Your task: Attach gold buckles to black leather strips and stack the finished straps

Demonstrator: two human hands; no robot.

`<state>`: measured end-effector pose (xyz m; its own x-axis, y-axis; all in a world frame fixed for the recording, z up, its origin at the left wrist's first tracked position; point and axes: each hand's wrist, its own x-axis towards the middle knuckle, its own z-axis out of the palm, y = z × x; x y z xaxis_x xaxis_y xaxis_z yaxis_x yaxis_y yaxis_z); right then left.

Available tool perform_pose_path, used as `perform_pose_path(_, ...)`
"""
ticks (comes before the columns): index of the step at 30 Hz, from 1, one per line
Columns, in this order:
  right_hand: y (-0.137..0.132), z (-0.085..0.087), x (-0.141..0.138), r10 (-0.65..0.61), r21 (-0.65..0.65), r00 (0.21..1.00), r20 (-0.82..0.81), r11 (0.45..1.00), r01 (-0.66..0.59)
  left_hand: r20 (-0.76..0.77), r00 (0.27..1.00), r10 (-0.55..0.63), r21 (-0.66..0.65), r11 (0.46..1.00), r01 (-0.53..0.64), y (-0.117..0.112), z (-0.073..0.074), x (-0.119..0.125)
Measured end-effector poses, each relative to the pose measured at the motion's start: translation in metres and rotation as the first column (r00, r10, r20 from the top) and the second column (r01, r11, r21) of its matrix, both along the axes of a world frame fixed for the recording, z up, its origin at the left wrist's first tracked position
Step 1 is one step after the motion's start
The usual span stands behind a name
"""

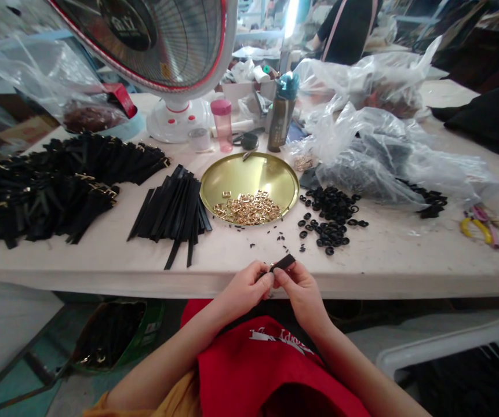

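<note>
Both my hands meet at the table's near edge, pinching a short black strap (283, 263). My left hand (247, 286) is closed on its lower end, where a small metal piece seems to sit. My right hand (299, 286) is closed on the strap's upper part. Just beyond them stands a gold round tray (270, 174) with several small gold buckles (249, 208). A bundle of black straps (173, 208) lies left of the tray. Several small black loops (330, 217) are scattered to its right.
A large heap of finished black straps (53, 179) fills the left of the table. A fan (166, 58), a pink cup (222, 123) and a bottle (281, 113) stand at the back. Clear plastic bags (388, 150) and pliers (479, 226) lie right. Another person stands far behind.
</note>
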<state>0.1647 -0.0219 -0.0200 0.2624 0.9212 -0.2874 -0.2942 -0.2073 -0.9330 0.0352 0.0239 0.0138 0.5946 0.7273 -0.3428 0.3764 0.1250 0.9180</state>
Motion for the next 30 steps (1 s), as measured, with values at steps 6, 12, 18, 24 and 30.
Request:
perform_pose_path(6,-0.004,-0.005,0.002,0.024,-0.091,0.916,-0.400,0.994,-0.066,-0.006,0.999,0.034,-0.144,0.989,-0.034,-0.007,0.000,-0.001)
perform_pose_path(12,-0.013,-0.003,0.003,0.060,-0.058,0.964,-0.260,0.995,-0.077,0.024,0.999,0.038,-0.191,0.981,-0.033,-0.014,-0.001,-0.002)
perform_pose_path(18,-0.016,-0.002,0.007,0.199,-0.026,0.919,-0.341,0.975,-0.221,0.066,0.997,0.031,-0.166,0.986,-0.020,-0.017,-0.001,-0.003)
perform_pose_path(24,-0.018,0.004,0.011,0.230,-0.006,0.954,0.193,0.972,-0.233,0.042,0.998,0.052,-0.064,0.997,-0.050,-0.022,-0.001,-0.001)
perform_pose_path(30,-0.014,0.005,0.011,-0.021,0.188,0.741,0.672,0.972,-0.144,0.049,0.993,0.109,-0.020,0.994,-0.108,-0.022,-0.007,0.003)
